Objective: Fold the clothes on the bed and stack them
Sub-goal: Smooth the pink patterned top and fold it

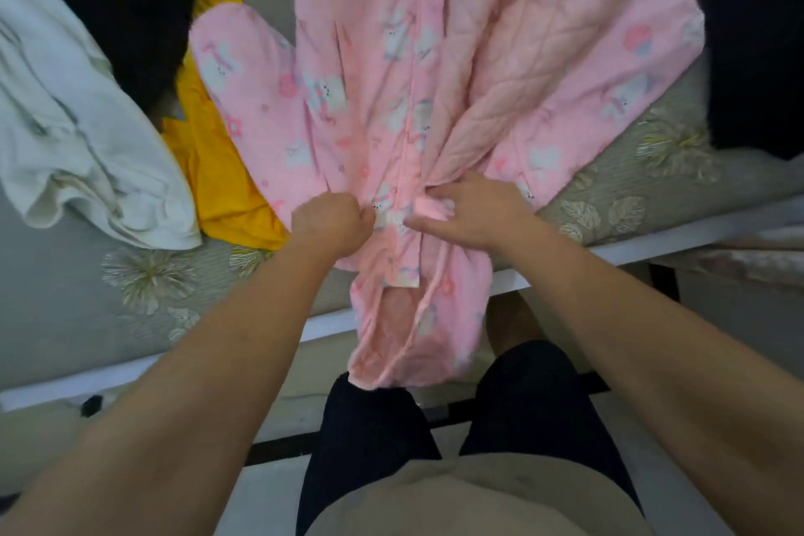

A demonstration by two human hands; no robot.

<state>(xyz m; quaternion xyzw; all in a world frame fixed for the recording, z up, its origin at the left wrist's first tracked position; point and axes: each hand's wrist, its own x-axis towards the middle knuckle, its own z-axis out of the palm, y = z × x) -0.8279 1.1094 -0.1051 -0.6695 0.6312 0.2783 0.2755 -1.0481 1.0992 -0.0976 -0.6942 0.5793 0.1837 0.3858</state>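
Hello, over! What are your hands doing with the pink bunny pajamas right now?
Left hand fisted on pink pajama top, right hand pinching its front edge. Top spread out, unfolded, one end hanging off bed. White, yellow, black clothes lie left, not blocking.

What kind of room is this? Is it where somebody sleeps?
Probably a bedroom. A bed with a leaf-patterned cover fills the view, and loose clothes lie on it: a pink pajama top, a yellow garment and a white garment. Both hands grip the pink top.

head cam | looks steeply down | close over bed [65, 318] edge
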